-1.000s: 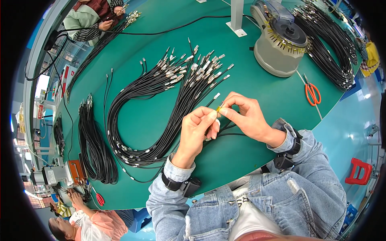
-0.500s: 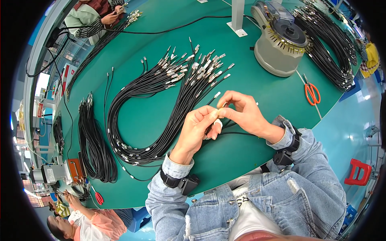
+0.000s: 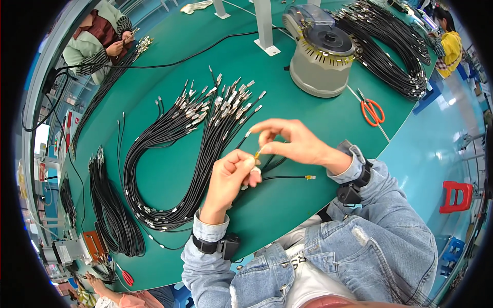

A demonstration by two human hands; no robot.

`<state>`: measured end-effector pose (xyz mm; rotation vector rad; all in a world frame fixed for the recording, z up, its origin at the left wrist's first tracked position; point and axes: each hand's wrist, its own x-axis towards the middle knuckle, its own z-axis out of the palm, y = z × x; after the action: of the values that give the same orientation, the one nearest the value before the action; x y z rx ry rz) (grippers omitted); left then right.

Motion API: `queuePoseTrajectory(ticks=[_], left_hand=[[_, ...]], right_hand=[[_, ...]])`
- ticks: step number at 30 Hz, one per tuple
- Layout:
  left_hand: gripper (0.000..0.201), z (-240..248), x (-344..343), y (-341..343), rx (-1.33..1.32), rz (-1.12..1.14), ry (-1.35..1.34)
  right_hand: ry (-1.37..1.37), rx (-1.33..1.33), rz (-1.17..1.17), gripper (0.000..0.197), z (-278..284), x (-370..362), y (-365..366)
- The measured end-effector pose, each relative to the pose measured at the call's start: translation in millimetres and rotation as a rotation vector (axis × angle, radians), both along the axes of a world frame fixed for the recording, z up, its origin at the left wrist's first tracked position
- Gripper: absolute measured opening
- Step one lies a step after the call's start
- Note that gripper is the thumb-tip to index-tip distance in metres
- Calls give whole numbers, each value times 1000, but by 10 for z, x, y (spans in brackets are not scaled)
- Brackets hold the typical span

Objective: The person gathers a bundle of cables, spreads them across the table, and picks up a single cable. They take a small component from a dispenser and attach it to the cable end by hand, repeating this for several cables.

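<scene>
My left hand is closed, thumb against forefinger, on a cable end that its fingers mostly hide. A small strip of yellow tape sticks up from that pinch. White material shows around one of its fingers. My right hand reaches in from the right, forefinger stretched out and thumb bent in, its thumb tip and another fingertip at the yellow tape. Below the hands, a black cable runs right and ends in a yellow-wrapped connector. Just left of my hands lies a curved bundle of black cables with silvery connectors.
A grey round tape dispenser with yellow tabs stands at the far right, near orange-handled scissors. More cable bundles lie at left and far right. A metal post rises from the green table. Other people work around it.
My hands have drawn slightly apart, and the yellow tape now shows between them. A cable with a yellow end has come into sight below my right hand. The whole view has shifted.
</scene>
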<state>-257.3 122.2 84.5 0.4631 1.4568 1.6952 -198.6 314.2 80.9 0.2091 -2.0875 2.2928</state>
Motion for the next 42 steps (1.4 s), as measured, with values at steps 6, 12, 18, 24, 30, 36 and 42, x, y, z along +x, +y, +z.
queuePoseTrajectory(ticks=[6, 12, 18, 24, 30, 36, 42], left_hand=[[25, -186, 324, 67, -254, -34, 1124], [26, -212, 254, -161, -428, 170, 1210], [25, -311, 375, -354, -559, 72, 1011], [24, -228, 178, -218, -452, 168, 1268], [20, -312, -164, 49, -645, 221, 1524], [15, -367, -200, 88, -688, 199, 1552], [12, -358, -197, 65, -617, 223, 1400]], right_hand=[[-24, 64, -220, 22, 97, 144, 371], [-38, 200, -187, 19, 86, 243, 471], [237, 612, 131, 18, 21, 304, 261], [159, 624, 45, 16, 259, 317, 476], [143, 725, -438, 19, 734, 193, 1380], [98, 915, -699, 27, 925, -167, 2653], [-31, 1049, -548, 31, 918, -594, 2916]])
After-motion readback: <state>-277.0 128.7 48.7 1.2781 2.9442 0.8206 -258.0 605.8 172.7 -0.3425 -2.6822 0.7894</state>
